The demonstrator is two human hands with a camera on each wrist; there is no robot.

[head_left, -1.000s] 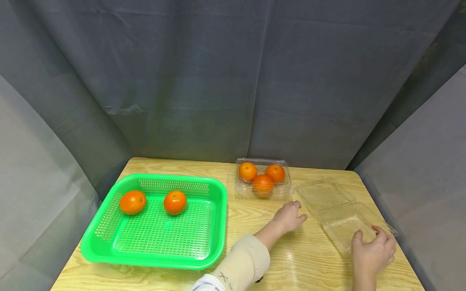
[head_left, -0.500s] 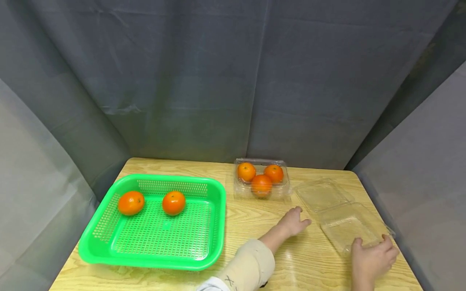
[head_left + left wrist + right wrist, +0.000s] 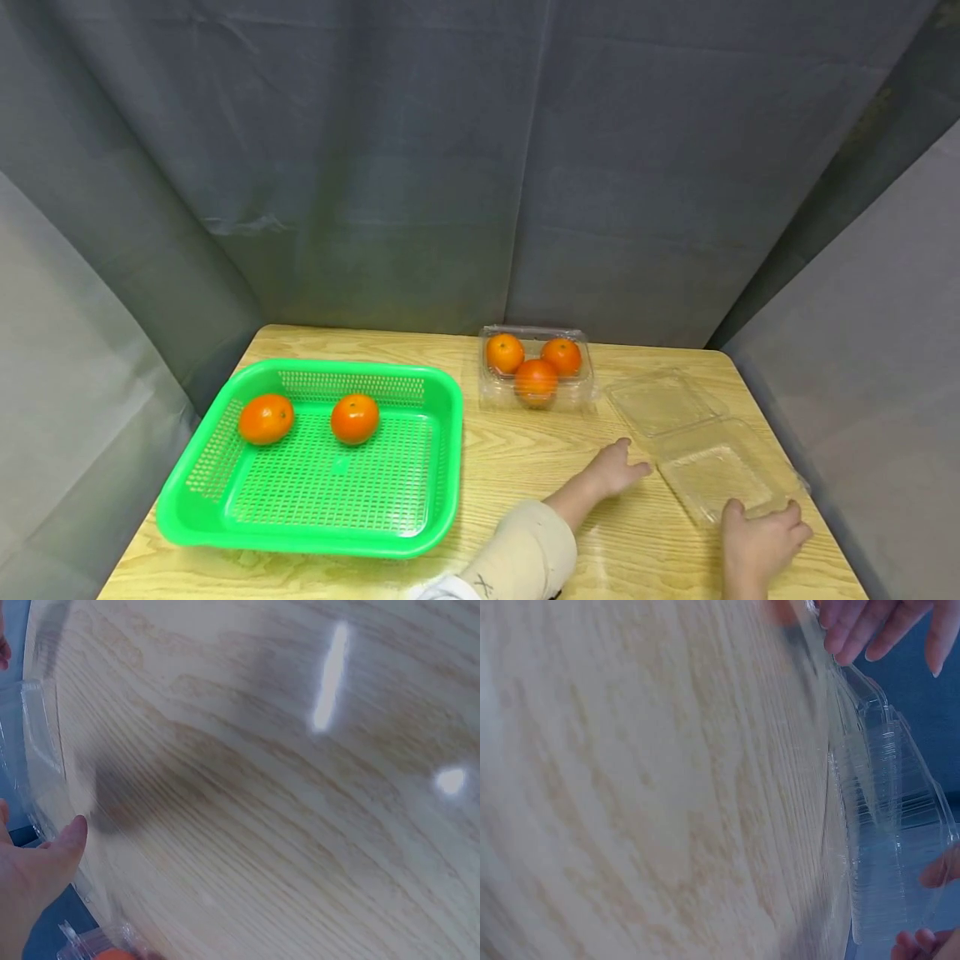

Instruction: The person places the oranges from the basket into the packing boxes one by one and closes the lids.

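An open clear plastic clamshell box [image 3: 720, 475] lies on the right side of the table, its lid [image 3: 660, 400] folded back away from me. Just left of the box is my left hand [image 3: 611, 473], thumb and fingers spread, holding nothing. My right hand [image 3: 761, 542] is at the box's near edge with thumb and fingers apart; whether it touches the plastic I cannot tell. In the right wrist view the box's ribbed side [image 3: 892, 840] stands between my two hands. The left wrist view shows my left thumb [image 3: 69, 838] near the clear plastic.
A second clear box [image 3: 573, 396] at the back holds three oranges [image 3: 536, 383]. To the left, a green plastic basket [image 3: 315, 543] holds two more oranges [image 3: 355, 418]. Wooden tabletop [image 3: 517, 450] lies between basket and hands. Grey cloth [image 3: 390, 167] hangs behind and at both sides.
My left hand has moved right and slightly nearer to me, toward the open box. The right hand has drawn a little toward me. The boxes and oranges stay in place.
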